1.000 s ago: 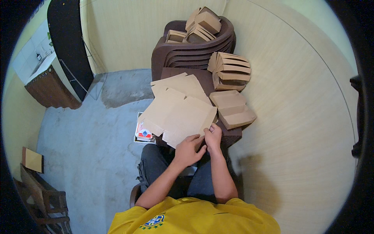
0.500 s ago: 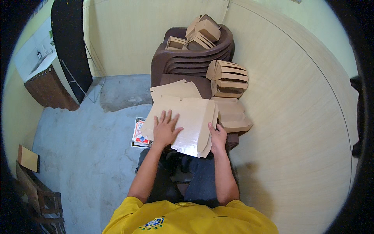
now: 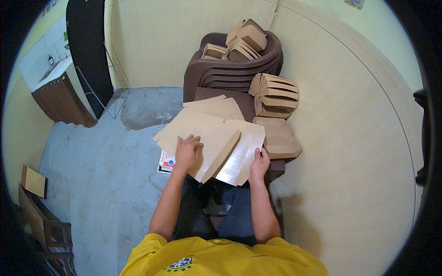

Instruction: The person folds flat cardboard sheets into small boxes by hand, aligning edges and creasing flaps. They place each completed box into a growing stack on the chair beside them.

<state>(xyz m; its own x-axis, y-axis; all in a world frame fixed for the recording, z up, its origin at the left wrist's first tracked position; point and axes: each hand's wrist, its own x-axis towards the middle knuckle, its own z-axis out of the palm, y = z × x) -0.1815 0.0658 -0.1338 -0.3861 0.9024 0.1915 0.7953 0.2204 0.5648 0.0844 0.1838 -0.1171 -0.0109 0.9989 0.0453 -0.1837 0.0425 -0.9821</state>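
Note:
My left hand (image 3: 188,154) rests on the top flat cardboard sheet (image 3: 209,133), with its fingers partly bent and somewhat apart. That sheet lies skewed to the left and has a folded-up flap along its right side. Under it shows a second sheet with a glossy face (image 3: 244,149). My right hand (image 3: 259,164) pinches this lower sheet at its right edge, thumb on top. Another flat cardboard piece (image 3: 221,106) lies just beyond, on a brown plastic chair seat (image 3: 244,99).
Stacked brown chairs (image 3: 230,73) stand ahead, with folded cardboard boxes (image 3: 241,48) on top. More formed boxes (image 3: 275,96) sit at the right, beside an opened box (image 3: 276,138). A container with printed cards (image 3: 166,161) is left of my knees. The wall (image 3: 359,138) rises close on the right.
My left hand has slid the top sheet leftward and turned it, uncovering the glossy sheet below. Its spread fingers have bent. My right hand still grips the right edge.

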